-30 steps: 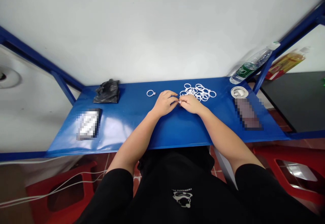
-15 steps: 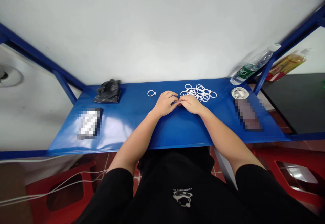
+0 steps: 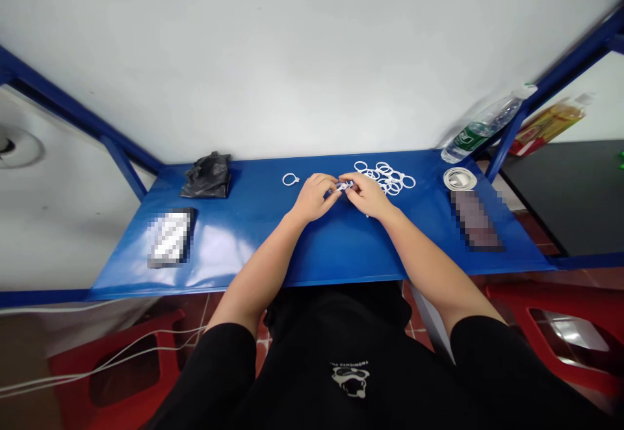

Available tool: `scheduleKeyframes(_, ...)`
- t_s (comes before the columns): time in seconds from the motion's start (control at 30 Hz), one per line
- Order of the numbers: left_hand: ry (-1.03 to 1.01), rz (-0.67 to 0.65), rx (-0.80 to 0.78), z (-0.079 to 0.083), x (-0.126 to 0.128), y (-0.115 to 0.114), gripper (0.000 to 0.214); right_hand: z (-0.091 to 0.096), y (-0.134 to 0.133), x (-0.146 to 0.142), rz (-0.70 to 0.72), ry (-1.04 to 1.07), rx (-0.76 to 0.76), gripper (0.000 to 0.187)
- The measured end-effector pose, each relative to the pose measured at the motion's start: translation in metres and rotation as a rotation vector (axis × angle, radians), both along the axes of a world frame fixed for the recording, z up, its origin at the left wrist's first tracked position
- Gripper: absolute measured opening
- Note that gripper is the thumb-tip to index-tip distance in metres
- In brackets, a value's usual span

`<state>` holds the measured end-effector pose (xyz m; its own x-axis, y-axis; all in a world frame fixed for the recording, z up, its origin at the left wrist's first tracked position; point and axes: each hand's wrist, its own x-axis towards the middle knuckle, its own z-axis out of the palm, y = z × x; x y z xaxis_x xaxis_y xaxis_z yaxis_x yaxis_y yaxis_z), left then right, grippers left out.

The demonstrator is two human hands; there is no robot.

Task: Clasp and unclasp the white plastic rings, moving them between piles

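Between my two hands, above the blue table, is a small white plastic ring (image 3: 345, 186), partly hidden by the fingers. My left hand (image 3: 316, 197) pinches its left side with thumb and fingers. On its right side, my right hand (image 3: 366, 195) grips it with curled fingers. Just beyond the right hand lies a pile of white plastic rings (image 3: 390, 180), several of them overlapping. A single white ring with a small tab (image 3: 290, 179) rests apart, to the left of my left hand.
A crumpled black plastic bag (image 3: 207, 175) and a blurred-out flat object (image 3: 171, 236) lie on the blue table (image 3: 336, 254) at left. At right are a coiled white strap (image 3: 460, 179), a blurred-out dark object (image 3: 476, 221) and a leaning water bottle (image 3: 482, 128). A wall stands behind.
My right fingers have lifted and shifted around the white ring, and more of the ring shows between the hands. The pile and the lone ring stay in place.
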<state>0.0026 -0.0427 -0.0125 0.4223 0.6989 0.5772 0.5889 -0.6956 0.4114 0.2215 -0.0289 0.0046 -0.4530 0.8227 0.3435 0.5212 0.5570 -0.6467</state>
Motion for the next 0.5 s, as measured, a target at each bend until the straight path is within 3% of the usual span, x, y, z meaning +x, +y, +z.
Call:
scheduleKeyframes(0.1,-0.016,0.08,-0.003,0.0,-0.005,0.003,0.02,0.003,0.002,0.006,-0.083,-0.035,0.039,0.044)
scheduleKeyframes(0.2,-0.014,0.251,-0.004,-0.002,-0.015,0.01,0.021,0.003,0.008,0.013,-0.135,-0.136,0.042,0.04)
scheduleKeyframes(0.37,-0.022,0.584,-0.104,-0.009,-0.042,0.022,0.021,-0.001,0.012,0.016,-0.126,-0.235,0.029,0.036)
scheduleKeyframes(0.5,0.012,0.75,-0.233,-0.014,-0.058,0.025,0.019,-0.004,0.012,0.015,-0.103,-0.318,0.011,0.039)
